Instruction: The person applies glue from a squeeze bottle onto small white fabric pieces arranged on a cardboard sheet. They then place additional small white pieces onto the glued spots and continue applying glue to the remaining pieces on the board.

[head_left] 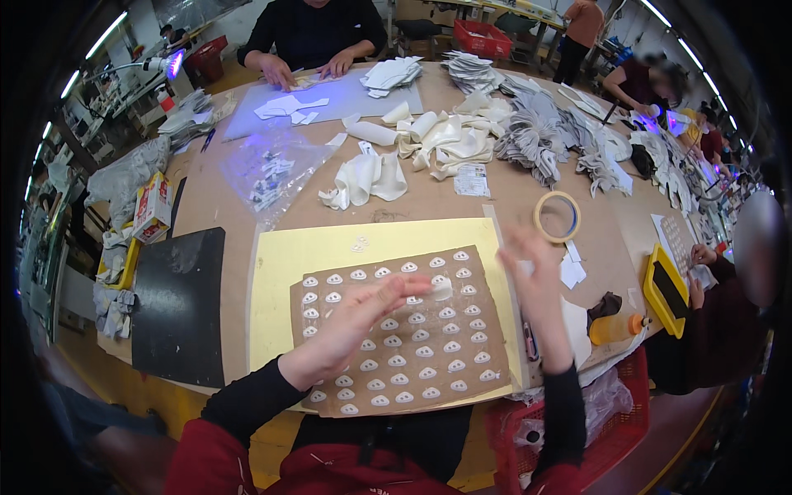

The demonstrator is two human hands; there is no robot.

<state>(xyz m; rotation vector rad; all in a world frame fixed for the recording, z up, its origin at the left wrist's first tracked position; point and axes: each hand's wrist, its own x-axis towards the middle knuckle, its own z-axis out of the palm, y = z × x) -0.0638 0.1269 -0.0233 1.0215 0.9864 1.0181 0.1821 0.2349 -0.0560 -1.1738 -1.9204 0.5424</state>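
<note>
A brown cardboard sheet [330, 381] lies on a pale yellow board [276, 264] in front of me. Rows of small white rounded pieces [421, 335], each with two dark dots, cover it. Above the sheet my left hand [363, 318] reaches rightward with its fingers together. At their tips is a small white scrap [441, 288], slightly blurred. My right hand [535, 260] is raised over the board's right edge, near a roll of tape [540, 221]. Motion smears its fingers, so whether it holds anything is unclear. A few tiny white bits [360, 244] lie beyond the sheet.
A black mat [179, 305] lies at left. Farther back are a plastic bag [272, 173], cream fabric pieces [371, 177] and grey stacks [536, 136]. At right are an orange-capped bottle [617, 327], a yellow tray [667, 289] and a red basket [619, 429]. Co-workers sit opposite and at right.
</note>
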